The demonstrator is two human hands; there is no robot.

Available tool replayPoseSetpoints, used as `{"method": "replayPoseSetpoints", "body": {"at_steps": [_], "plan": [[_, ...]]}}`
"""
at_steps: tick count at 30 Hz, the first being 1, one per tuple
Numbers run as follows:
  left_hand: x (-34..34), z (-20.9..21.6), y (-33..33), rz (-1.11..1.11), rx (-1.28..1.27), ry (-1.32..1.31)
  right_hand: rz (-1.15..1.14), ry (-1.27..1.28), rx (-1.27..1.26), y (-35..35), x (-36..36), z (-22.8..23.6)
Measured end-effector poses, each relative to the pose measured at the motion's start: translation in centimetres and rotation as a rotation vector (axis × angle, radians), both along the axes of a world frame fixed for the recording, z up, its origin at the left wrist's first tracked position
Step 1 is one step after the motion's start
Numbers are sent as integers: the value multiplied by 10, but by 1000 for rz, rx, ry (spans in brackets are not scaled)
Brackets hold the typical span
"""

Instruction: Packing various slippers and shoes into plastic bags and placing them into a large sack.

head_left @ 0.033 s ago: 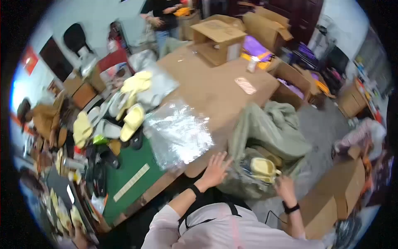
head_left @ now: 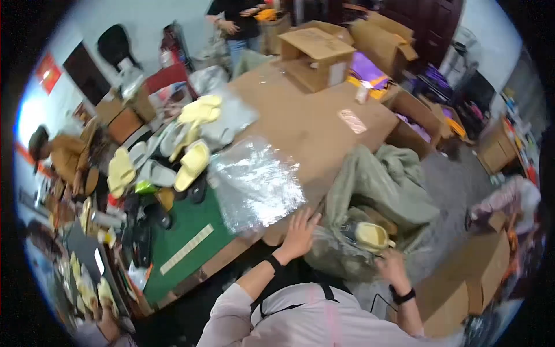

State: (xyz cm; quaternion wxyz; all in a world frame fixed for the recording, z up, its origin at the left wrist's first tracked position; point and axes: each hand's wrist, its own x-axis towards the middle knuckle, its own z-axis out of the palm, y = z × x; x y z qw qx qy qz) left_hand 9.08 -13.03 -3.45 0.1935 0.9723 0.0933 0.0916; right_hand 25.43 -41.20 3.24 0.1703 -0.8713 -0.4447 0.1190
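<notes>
My left hand (head_left: 299, 236) is open, fingers stretched out over the table's near edge, beside a clear plastic sheet or bag (head_left: 254, 188). My right hand (head_left: 393, 267) is at the near rim of a grey-green woven sack (head_left: 378, 188). Its fingers curl in just below a pale yellow slipper (head_left: 370, 235). What they grip, if anything, is too small and blurred to make out. The slipper lies in the sack's mouth, among clear plastic.
Yellow slippers (head_left: 192, 166) and grey slippers (head_left: 156, 174) pile up at left, near a ruler (head_left: 186, 250) on a green mat (head_left: 185, 231). An open carton (head_left: 315, 46) stands on the table's far end. Flattened cardboard (head_left: 462, 283) lies at right. Other people (head_left: 234, 23) are around.
The whole view has shifted slightly right. My right hand has moved a little left and down, from beside the slipper to just below it. My left hand stays outstretched at the table edge.
</notes>
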Motion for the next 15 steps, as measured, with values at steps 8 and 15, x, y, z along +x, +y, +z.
{"method": "replayPoseSetpoints", "body": {"at_steps": [8,15], "plan": [[-116,-59,79,759,-144,164,486,631,128,169,-115,22],[-211,-71,109,817,-372,176,397,242,201,375,-133,-44]]}}
